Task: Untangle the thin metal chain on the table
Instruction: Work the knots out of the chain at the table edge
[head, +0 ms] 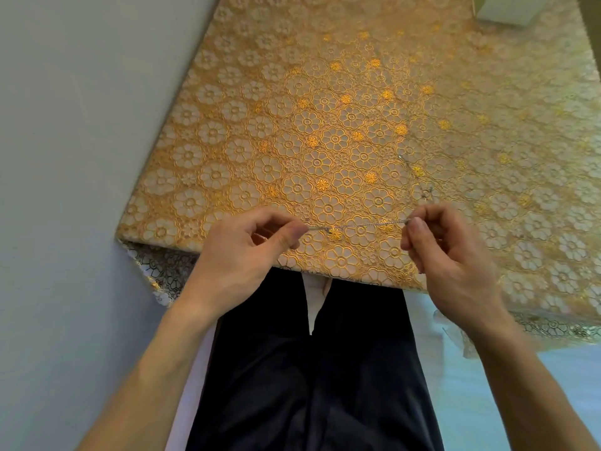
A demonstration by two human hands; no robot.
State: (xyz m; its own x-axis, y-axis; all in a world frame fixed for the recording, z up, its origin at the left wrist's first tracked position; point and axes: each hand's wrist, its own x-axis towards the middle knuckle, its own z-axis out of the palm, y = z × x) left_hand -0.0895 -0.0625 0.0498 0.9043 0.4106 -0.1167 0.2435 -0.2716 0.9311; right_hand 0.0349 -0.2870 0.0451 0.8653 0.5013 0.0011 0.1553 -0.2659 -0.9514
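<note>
Nearly taut, thin silvery chain (pixel 361 225) between fingers (pixel 288 235)

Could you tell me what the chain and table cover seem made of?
Chain: apparently thin silvery metal, fine links glinting. Table cover: probably glossy embossed vinyl or plastic, judging by its sheen and raised gold flowers; could be fabric.

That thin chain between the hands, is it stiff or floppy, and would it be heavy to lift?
Probably floppy: the thin chain dips slightly between the left hand and right hand, and its loose end wanders crookedly over the tablecloth. Likely light, since fingertip pinches hold it. It looks fine enough to slip or kink easily.
</note>
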